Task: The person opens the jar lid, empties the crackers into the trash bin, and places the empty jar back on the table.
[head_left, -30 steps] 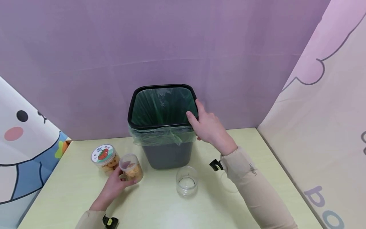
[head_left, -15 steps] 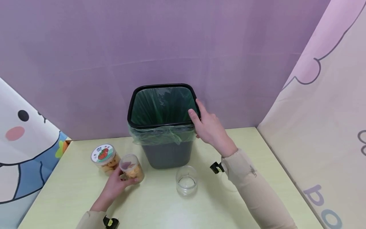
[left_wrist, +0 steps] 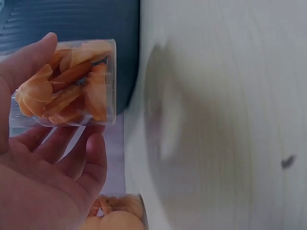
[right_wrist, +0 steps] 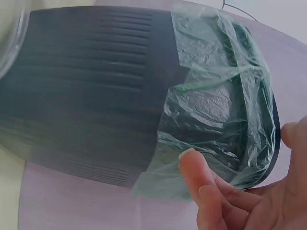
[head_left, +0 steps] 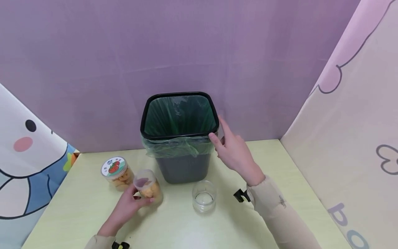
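My left hand [head_left: 127, 206] grips a clear plastic jar [head_left: 150, 190] between thumb and fingers. Orange snack pieces fill its lower part. In the left wrist view the jar's base [left_wrist: 113, 84] hangs just off the table. Beside it stands a second jar [head_left: 119, 178] with a tomato picture on its lid [head_left: 113, 166]. My right hand [head_left: 237, 154] is at the right front corner of a dark grey bin [head_left: 182, 167], thumb tip at the black rim. In the right wrist view its loosely bent fingers lie by the green liner [right_wrist: 211, 110], and no firm grip shows.
A clear container [head_left: 204, 199] stands in front of the bin, with nothing seen in it. The pale table [head_left: 236, 221] meets a purple backdrop [head_left: 199, 45] close behind the bin. Printed cloth panels [head_left: 351, 121] flank both sides.
My left hand has carried the jar slightly to the right, away from the lidded jar. My right hand has loosened from the bin's rim and slid right and toward me.
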The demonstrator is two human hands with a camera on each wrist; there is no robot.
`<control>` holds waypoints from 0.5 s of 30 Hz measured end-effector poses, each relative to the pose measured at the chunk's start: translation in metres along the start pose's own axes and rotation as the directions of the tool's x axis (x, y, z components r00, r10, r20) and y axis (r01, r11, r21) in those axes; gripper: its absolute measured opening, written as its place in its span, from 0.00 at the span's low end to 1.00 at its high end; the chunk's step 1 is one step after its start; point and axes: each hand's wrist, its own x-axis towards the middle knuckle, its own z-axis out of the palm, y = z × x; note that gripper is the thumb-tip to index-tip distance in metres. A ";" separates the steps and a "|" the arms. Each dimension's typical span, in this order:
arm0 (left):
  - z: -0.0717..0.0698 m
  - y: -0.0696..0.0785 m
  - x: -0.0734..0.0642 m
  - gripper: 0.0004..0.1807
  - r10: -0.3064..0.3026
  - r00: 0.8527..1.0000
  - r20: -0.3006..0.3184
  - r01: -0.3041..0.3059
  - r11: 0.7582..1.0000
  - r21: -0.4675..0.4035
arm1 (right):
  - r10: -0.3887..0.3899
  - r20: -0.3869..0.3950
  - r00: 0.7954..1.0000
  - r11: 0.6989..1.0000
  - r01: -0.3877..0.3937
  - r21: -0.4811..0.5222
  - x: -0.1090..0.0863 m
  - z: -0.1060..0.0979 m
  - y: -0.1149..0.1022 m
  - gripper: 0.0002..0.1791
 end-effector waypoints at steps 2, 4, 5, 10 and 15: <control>0.002 0.003 -0.003 0.35 0.002 1.000 0.004 -0.002 1.000 -0.004 | 0.001 -0.001 1.000 1.000 -0.001 0.002 -0.005 0.001 0.001 0.45; 0.003 0.005 -0.006 0.34 0.001 1.000 0.007 -0.001 1.000 -0.008 | 0.005 0.000 1.000 1.000 -0.005 0.011 -0.010 0.004 0.003 0.44; 0.004 0.006 -0.007 0.34 0.001 1.000 0.008 -0.001 1.000 -0.008 | 0.009 0.003 1.000 1.000 -0.009 0.017 -0.012 0.005 0.003 0.44; 0.009 0.014 -0.012 0.36 0.011 1.000 0.004 -0.011 1.000 -0.001 | 0.035 0.017 0.999 0.999 -0.035 0.013 -0.026 0.015 0.007 0.41; 0.014 0.023 -0.017 0.35 0.010 1.000 0.013 -0.010 1.000 -0.009 | 0.024 -0.015 1.000 0.999 -0.024 0.038 -0.039 0.022 0.009 0.39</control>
